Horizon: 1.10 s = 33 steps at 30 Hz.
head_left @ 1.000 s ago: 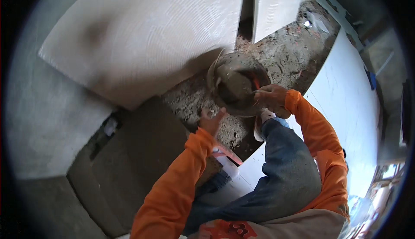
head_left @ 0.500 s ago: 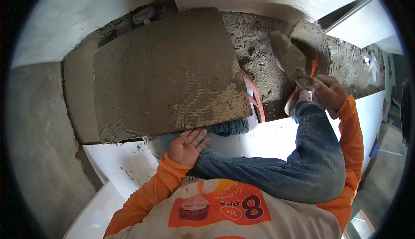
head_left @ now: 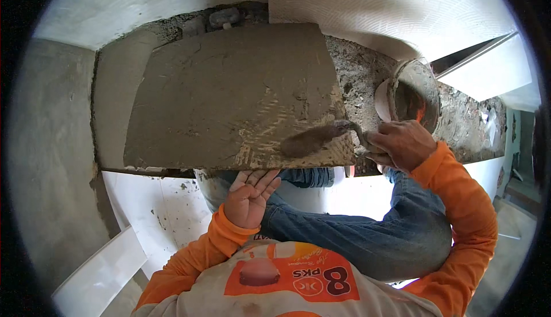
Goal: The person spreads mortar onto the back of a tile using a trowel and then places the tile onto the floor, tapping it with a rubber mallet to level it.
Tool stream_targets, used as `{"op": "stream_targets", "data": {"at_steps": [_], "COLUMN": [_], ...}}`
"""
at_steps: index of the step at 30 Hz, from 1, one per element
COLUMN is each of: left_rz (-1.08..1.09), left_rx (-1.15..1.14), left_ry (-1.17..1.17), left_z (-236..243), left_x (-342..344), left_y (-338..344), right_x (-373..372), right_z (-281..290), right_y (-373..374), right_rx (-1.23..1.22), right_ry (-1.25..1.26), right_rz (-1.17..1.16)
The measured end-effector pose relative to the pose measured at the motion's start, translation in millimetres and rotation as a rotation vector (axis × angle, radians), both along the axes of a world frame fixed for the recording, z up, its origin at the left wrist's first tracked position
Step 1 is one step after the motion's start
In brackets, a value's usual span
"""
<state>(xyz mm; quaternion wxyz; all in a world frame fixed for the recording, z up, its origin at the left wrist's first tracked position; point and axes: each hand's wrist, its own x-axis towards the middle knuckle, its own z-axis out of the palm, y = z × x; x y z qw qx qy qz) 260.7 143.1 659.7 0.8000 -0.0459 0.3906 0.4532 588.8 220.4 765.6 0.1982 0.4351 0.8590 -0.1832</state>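
Note:
A large tile (head_left: pixel 224 93), its upper face coated with wet grey mortar, lies across the middle, tilted over my legs. In my right hand (head_left: pixel 404 145) is the handle of a trowel (head_left: pixel 307 142), whose blade rests on the thinly covered lower right part of the tile. My left hand (head_left: pixel 248 199) is palm up at the tile's near edge, fingers stretched out and their tips at or just under that edge. Right of the tile stands a round bucket (head_left: pixel 387 102) with mortar stuck to its rim and something orange inside.
Rough mortar bed (head_left: pixel 359 67) runs behind the bucket. A white ridged panel (head_left: pixel 390 7) leans at the back right, beside another white tile (head_left: pixel 491 67). Grey walls (head_left: pixel 57 133) close in the left side. White tiled surface (head_left: pixel 163 202) shows below my work, specked with mortar.
My right hand has swung the trowel leftward from beside the bucket down onto the coated tile. The left hand stays at the near edge. My view has shifted slightly.

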Motion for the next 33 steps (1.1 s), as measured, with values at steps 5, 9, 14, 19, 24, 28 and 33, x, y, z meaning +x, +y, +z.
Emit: {"op": "stream_targets", "data": {"at_steps": [5,9,14,19,24,28,33], "left_rz": [0.030,0.006,-0.016,0.034,0.015,0.006,0.010], "left_rx": [-0.001,0.040,0.038,0.012,0.029,0.006,-0.084], "left_ry": [-0.028,-0.032,-0.063,-0.078,-0.069,-0.009,0.028], "left_z": [1,4,-4,4,0,8,4], "left_x": [-3,-3,-2,-1,-1,-1,3], "left_y": [-4,0,-1,3,1,4,6], "right_x": [-3,-18,-62,-30,7,23,49], "right_z": [17,21,16,-13,5,-29,-107], "right_y": [-8,9,31,1,-13,15,78], "right_rx": [0.268,-0.037,-0.420,-0.387,-0.606,-0.380,-0.126], "right_ry": [0.006,0.122,0.223,0.257,0.130,0.151,0.210], "right_rz": [-0.010,-0.461,-0.644,-0.411,-0.618,-0.374,-0.251]}}
